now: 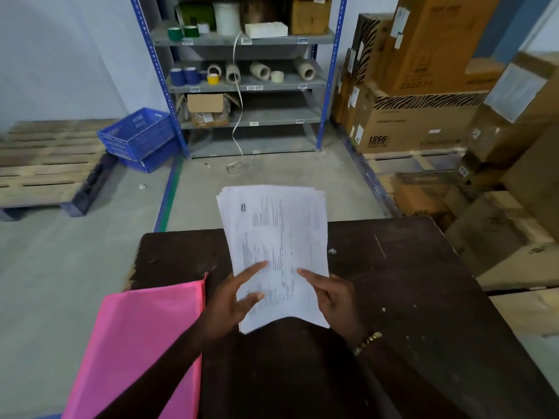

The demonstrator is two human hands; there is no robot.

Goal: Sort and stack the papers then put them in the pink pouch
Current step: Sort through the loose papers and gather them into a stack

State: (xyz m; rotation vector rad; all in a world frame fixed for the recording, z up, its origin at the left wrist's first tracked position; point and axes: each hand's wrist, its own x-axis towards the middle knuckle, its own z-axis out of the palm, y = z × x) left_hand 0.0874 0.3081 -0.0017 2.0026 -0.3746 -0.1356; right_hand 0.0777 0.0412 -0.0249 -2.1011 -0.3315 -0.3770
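On the dark brown wooden table [408, 297] in front of you, the work is down to one bundle and one container. Largest of the task's things is the flat pink fabric pouch [136, 343], lying at the table's left edge and hanging partly over it, just beside your left forearm; its mouth cannot be made out from this angle, and nothing shows inside it.

Next comes the stack of white printed papers [278, 246] — you hold it up by its near end, the far end reaching out past the table's back edge. The sheets are gathered but not square: edges fan a little at the top left corner. So the step in hand looks like the stacking, close to done, with the pouch not yet touched.

Your left hand [230, 300] grips the stack's left side, thumb on top of the page and fingers spread across it. Your right hand [335, 297], with a beaded gold bracelet [367, 343] at the wrist, closes on the right side, thumb lying over the top sheet and the rest curled beneath.

The next move likely calls for tapping the bundle on the table to even its edges, then freeing one hand to open the pouch — a loose hold could let the sheets slide apart.
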